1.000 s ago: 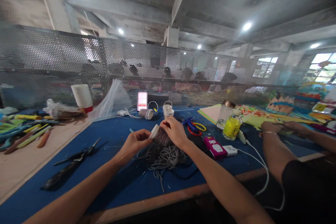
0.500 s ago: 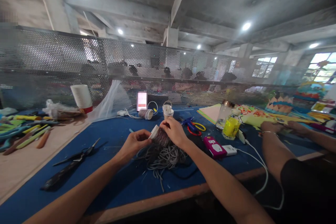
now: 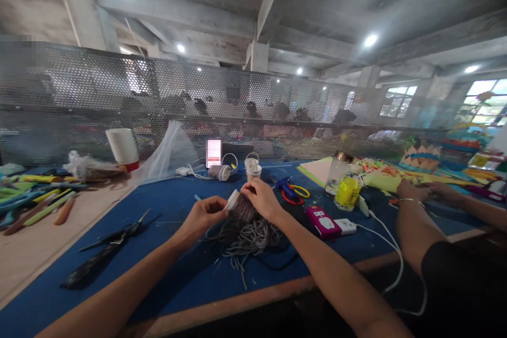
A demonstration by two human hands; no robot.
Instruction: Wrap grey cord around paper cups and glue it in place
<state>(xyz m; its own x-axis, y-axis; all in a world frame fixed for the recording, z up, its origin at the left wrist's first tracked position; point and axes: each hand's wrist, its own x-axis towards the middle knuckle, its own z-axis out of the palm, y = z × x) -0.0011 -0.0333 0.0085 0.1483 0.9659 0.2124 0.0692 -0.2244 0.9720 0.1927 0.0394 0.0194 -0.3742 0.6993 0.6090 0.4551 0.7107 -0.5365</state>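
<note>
cup (image 3: pixel 243 210), mostly cord-wrapped, we judge; loose cord (image 3: pixel 253 237) left.
left hand (image 3: pixel 205 213), right hand (image 3: pixel 262 199): ours, fingers pinched on cup.

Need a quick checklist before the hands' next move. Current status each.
1. Left hand pinching the white-rimmed, grey-brown cord-wrapped cup-like piece: ok.
2. Right hand fingertips at the piece: ok.
3. Wrapped cord secured: cannot tell; fingers cover part.
4. Loose grey cord pile untangled: not ok; strands loop over each other.
5. Black-handled metal scissors apart from both hands: ok, lying left.
</note>
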